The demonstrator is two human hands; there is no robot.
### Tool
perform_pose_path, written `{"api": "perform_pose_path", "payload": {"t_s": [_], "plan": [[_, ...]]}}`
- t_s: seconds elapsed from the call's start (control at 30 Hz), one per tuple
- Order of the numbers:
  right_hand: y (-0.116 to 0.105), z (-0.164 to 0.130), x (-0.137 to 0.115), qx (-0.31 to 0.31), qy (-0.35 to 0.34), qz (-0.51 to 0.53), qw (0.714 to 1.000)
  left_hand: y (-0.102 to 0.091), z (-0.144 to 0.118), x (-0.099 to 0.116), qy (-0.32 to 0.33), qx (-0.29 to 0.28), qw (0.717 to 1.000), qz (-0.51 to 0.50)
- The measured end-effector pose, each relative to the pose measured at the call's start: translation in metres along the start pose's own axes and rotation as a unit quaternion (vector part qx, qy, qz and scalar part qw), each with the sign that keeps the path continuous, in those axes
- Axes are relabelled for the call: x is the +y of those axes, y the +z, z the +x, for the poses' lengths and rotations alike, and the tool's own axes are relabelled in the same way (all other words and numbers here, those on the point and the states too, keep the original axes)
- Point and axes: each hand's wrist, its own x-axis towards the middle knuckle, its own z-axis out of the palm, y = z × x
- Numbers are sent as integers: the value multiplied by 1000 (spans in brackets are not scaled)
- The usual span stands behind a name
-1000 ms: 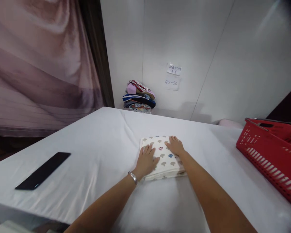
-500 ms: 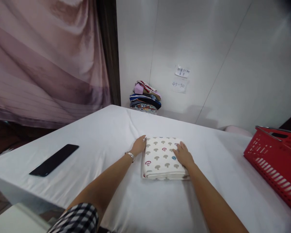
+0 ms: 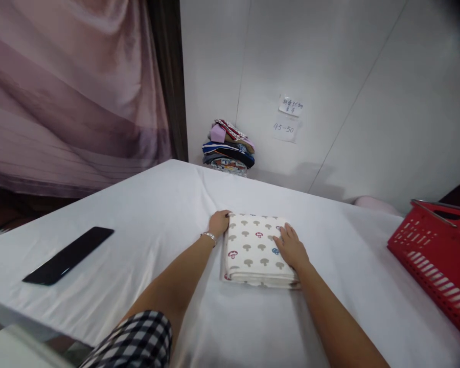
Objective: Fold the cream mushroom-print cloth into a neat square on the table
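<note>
A cream folded cloth with a mushroom print (image 3: 255, 251) lies mid-worktop (image 3: 157, 214). It looks soft, light and floppy, best lifted from under both side edges. The left hand (image 3: 218, 223) curls its fingers against the left edge; the right hand (image 3: 289, 247) rests flat, fingers spread. A black phone (image 3: 68, 255) and a red plastic basket (image 3: 437, 250) sit well apart, with nothing in the way.

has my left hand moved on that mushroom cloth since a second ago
Yes. The left hand slid off the top of the folded mushroom-print cloth to its far left corner, toward the black phone.
</note>
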Motion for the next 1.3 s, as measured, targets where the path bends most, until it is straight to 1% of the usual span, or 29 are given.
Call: {"api": "perform_pose_path", "payload": {"t_s": [0.13,0.23,0.33,0.47,0.53,0.63,0.77,0.83,0.93,0.97,1.03,1.1,1.17,1.23,1.3], "plan": [[1,1,1,8,0,0,1000,-7,0,-1,-6,-26,998,-51],[1,1,2,9,1,-2,1000,-18,-10,-1,-22,-21,995,-91],[0,0,3,6,1,-7,1000,-29,-30,-1,-38,-2,993,-114],[-1,-1,2,-6,6,-17,1000,-40,-70,0,-46,-3,990,-137],[-1,0,3,-17,12,-18,1000,-40,-91,1,-53,-22,986,-159],[-5,4,5,-28,11,-4,1000,-34,-118,3,-66,-65,977,-190],[-20,9,-1,-45,14,-7,999,-24,-138,7,-81,-108,974,-184],[-26,7,-12,-28,13,-20,999,-21,-143,11,-91,-118,974,-169],[-23,-5,-32,6,-39,-24,999,-19,-148,21,-92,-120,981,-120],[-20,-10,-37,4,-55,-25,998,-19,-148,25,-89,-123,983,-98],[-13,-19,-45,-13,-65,-23,998,-19,-148,31,-77,-126,987,-64],[-9,-25,-47,-34,-59,-13,998,-19,-144,32,-56,-112,991,-50],[-8,-28,-43,-43,-58,-2,997,-19,-138,28,-42,-82,995,-46],[-8,-30,-38,-35,-69,-2,997,-18,-132,20,-56,-74,995,-43],[-7,-32,-34,-20,-82,-9,996,-17,-129,11,-77,-87,992,-46]]}}
